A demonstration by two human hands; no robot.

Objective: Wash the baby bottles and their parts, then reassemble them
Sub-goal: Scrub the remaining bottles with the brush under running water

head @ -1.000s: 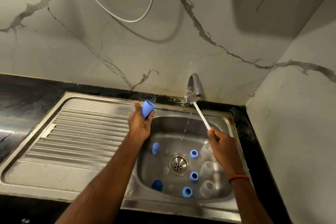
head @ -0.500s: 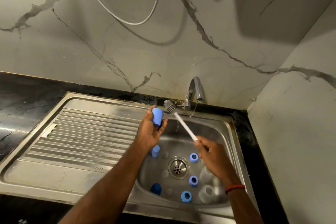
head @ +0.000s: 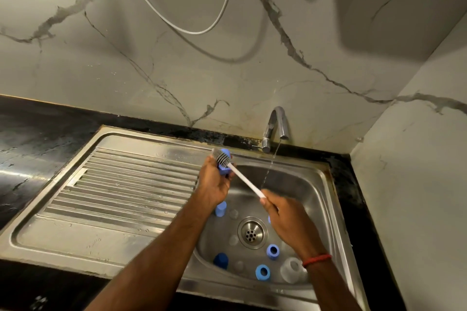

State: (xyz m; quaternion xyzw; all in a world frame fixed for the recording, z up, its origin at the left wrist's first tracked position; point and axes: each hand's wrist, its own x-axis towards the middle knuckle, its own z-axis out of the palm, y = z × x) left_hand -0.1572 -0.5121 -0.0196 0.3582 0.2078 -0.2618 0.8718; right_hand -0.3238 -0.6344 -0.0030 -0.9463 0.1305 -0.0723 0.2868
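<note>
My left hand (head: 214, 182) grips a light blue bottle cap (head: 224, 169) above the sink's back left corner. My right hand (head: 288, 219) holds the white handle of a bottle brush (head: 243, 179), whose grey bristle head (head: 221, 157) lies against the cap. In the sink basin (head: 298, 184) lie blue collar rings (head: 273, 251) (head: 262, 272), a light blue cap (head: 220, 208), a dark blue cap (head: 220, 260), clear nipples (head: 233, 240) and a clear bottle (head: 292, 269). My right arm hides other parts.
A thin stream of water runs from the chrome tap (head: 276, 126) into the basin, right of the brush. A ribbed steel drainboard (head: 126, 184) lies to the left, black counter (head: 38, 134) beyond it. The drain (head: 252, 233) sits mid-basin. A white wall (head: 417, 184) closes the right side.
The brush head has swung left, away from the tap stream, onto the blue cap in my left hand. Both hands have come closer together over the basin.
</note>
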